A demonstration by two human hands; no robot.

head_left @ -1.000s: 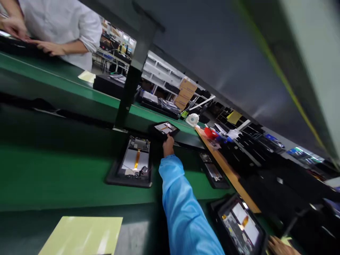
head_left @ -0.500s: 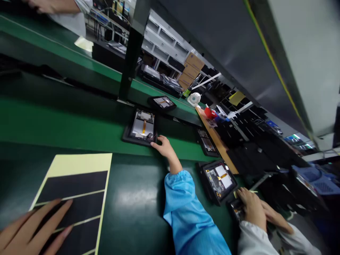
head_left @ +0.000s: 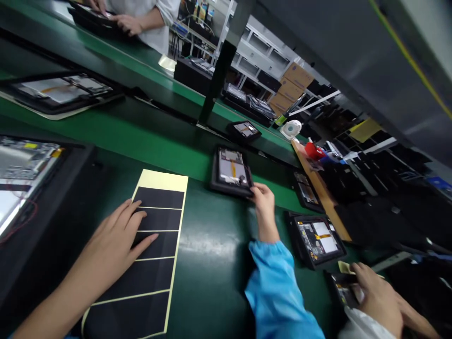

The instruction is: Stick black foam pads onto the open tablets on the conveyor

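From the head camera, the person's left hand [head_left: 113, 235] lies open on a sheet of black strips with a pale yellow backing [head_left: 158, 219], its fingers spread and its fingertips resting across the upper strips without pinching anything. Flat, spread fingers like these seem a sound way to steady a thin sheet. Just beyond the fingertips and to the right, the right hand [head_left: 263, 205], in a blue sleeve [head_left: 278, 287], has its fingers curled onto the near corner of an opened tablet in a black frame [head_left: 231, 172]. They appear to grip it there. Holding by the frame seems wise, since it keeps the fingers off the exposed orange ribbon cable [head_left: 233, 169]. Past those fingers, another opened tablet [head_left: 316, 240] lies on the dark green bench mat [head_left: 212, 268]. Further right, a co-worker's hand [head_left: 379, 296] in a white sleeve [head_left: 363, 327] is over a dark tray [head_left: 344, 292], near a small yellow slip [head_left: 344, 267].
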